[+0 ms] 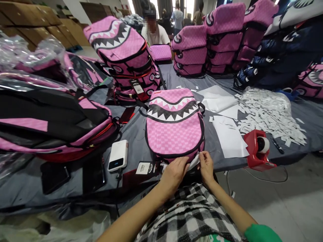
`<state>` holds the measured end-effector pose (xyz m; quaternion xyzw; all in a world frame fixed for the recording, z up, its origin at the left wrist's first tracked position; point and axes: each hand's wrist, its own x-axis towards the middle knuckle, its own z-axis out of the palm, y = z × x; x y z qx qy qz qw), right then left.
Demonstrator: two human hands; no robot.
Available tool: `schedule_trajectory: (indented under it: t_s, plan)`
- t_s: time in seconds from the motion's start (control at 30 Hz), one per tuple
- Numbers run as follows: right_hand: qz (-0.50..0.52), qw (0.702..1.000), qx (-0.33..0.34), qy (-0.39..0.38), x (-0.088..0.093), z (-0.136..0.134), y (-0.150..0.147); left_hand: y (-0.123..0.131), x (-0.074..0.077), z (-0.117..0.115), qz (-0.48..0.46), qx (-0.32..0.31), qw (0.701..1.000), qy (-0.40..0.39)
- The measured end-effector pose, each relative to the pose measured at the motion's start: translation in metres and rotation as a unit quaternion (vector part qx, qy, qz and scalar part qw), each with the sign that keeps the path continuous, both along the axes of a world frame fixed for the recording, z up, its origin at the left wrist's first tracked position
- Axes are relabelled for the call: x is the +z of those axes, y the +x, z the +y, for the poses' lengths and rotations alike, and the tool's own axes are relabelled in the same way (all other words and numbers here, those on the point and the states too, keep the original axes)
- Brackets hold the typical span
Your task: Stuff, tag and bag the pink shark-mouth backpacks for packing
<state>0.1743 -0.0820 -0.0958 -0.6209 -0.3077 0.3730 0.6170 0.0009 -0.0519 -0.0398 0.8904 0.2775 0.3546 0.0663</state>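
The pink checkered fabric backpack (pixel 174 131) with a black-and-white shark mouth is lying flat on the grey cloth-covered table (pixel 136 134), straight ahead of the person at 12 o'clock, with its bottom rim facing them. Both hands are working at that rim. The left hand (pixel 174 173) is curling its fingers over the edge, pinching one end of a white crumpled slip (pixel 194 163). The right hand (pixel 206 166) is gripping the other end between thumb and fingertips. The slip is sticking out from under the backpack's lower right corner, between the two hands.

A white printed hang tag (pixel 143 168) is lying at 9 o'clock from the left hand, just beside it. A white rectangular power bank (pixel 118 155) is sitting farther out at 10 o'clock, and a black flat phone (pixel 54 174) is lying well beyond it. A red plastic tape dispenser (pixel 257 149) is standing at 3 o'clock from the backpack, on the table edge. Plain white paper sheets (pixel 228 134) are lying between dispenser and backpack, and a heap of small white paper strips (pixel 270 116) is spreading at 2 o'clock. Stacks of matching pink backpacks (pixel 222 37) are standing at 1 o'clock, far back. Another person in a white shirt (pixel 155 33) is sitting at 12 o'clock behind them.
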Motion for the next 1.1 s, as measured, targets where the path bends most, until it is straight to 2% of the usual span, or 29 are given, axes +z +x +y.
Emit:
schedule_trajectory:
  t_s: [0.07,0.17,0.3,0.37,0.43,0.53,0.6,0.63,0.67,0.73,0.77,0.8,0.83,0.9,0.97,1.03,1.1]
  plan:
    - [0.008,1.0,-0.019,0.004,-0.001,-0.003,0.0,0.013,0.001,0.014,0.099,-0.027,0.993,-0.063]
    - [0.047,0.998,-0.045,0.004,-0.003,-0.004,-0.002,0.02,0.002,0.027,0.186,-0.046,0.959,-0.207]
    - [0.111,0.992,-0.058,0.005,-0.005,0.009,-0.011,0.016,0.004,0.034,0.168,-0.125,0.881,-0.425]
    - [0.098,0.994,-0.044,0.002,-0.006,0.016,-0.012,0.011,0.006,0.033,0.139,-0.142,0.846,-0.496]
    - [0.061,0.998,-0.024,0.0,-0.005,0.018,-0.006,0.005,0.008,0.031,0.133,-0.14,0.848,-0.493]
    - [0.005,1.0,-0.017,0.007,0.006,0.009,0.014,0.0,0.008,0.025,0.153,-0.124,0.888,-0.415]
    - [-0.118,0.991,0.011,0.054,0.019,0.0,0.027,0.0,0.004,0.021,0.158,-0.116,0.905,-0.378]
    - [-0.217,0.97,0.062,0.093,0.027,-0.003,0.032,0.001,0.001,0.02,0.156,-0.116,0.912,-0.362]
    - [-0.329,0.924,0.136,0.136,0.034,-0.005,0.035,0.002,-0.003,0.019,0.151,-0.119,0.92,-0.342]
    - [-0.523,0.776,0.292,0.197,0.045,-0.002,0.036,0.0,-0.014,0.02,0.139,-0.13,0.941,-0.279]
    - [-0.581,0.707,0.345,0.208,0.049,0.002,0.035,-0.004,-0.019,0.022,0.133,-0.137,0.954,-0.231]
    - [-0.622,0.655,0.375,0.209,0.051,0.006,0.034,-0.01,-0.024,0.025,0.123,-0.144,0.966,-0.174]
    - [-0.652,0.62,0.385,0.206,0.052,0.01,0.033,-0.018,-0.029,0.028,0.109,-0.152,0.976,-0.111]
    - [-0.682,0.587,0.387,0.201,0.051,0.018,0.034,-0.038,-0.038,0.034,0.064,-0.157,0.986,0.013]
    - [-0.693,0.576,0.382,0.203,0.048,0.021,0.036,-0.057,-0.046,0.038,0.005,-0.109,0.989,0.104]
    - [-0.695,0.578,0.374,0.208,0.046,0.021,0.038,-0.068,-0.052,0.038,-0.049,-0.028,0.988,0.143]
    - [-0.692,0.585,0.365,0.212,0.045,0.02,0.04,-0.07,-0.058,0.034,-0.092,0.024,0.988,0.122]
